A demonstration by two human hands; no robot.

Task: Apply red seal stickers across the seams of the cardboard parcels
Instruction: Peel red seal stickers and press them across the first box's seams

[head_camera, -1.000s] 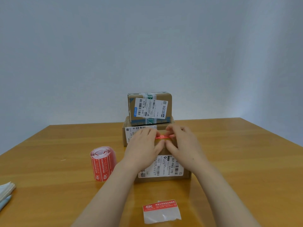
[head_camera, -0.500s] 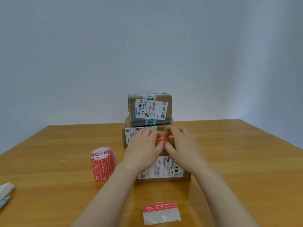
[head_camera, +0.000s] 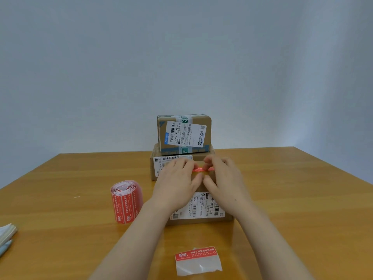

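A cardboard parcel (head_camera: 201, 208) with a white shipping label lies nearest me on the table. A red seal sticker (head_camera: 199, 169) lies along its top near the far edge. My left hand (head_camera: 177, 184) and my right hand (head_camera: 224, 182) rest flat on the parcel's top, their fingertips pressing the sticker's two ends. Behind it stand two stacked parcels, a wide lower one (head_camera: 201, 158) and a taped upper one (head_camera: 205, 130). A roll of red seal stickers (head_camera: 126, 203) stands upright left of my left wrist.
A peeled backing sheet with one red sticker on it (head_camera: 197, 261) lies at the front of the wooden table (head_camera: 292, 199). Pale papers or a booklet (head_camera: 7, 233) poke in at the left edge. A plain grey wall stands behind.
Both hands stay on the near parcel's top and the fingertips have shifted slightly along the red sticker. Nothing else has moved.
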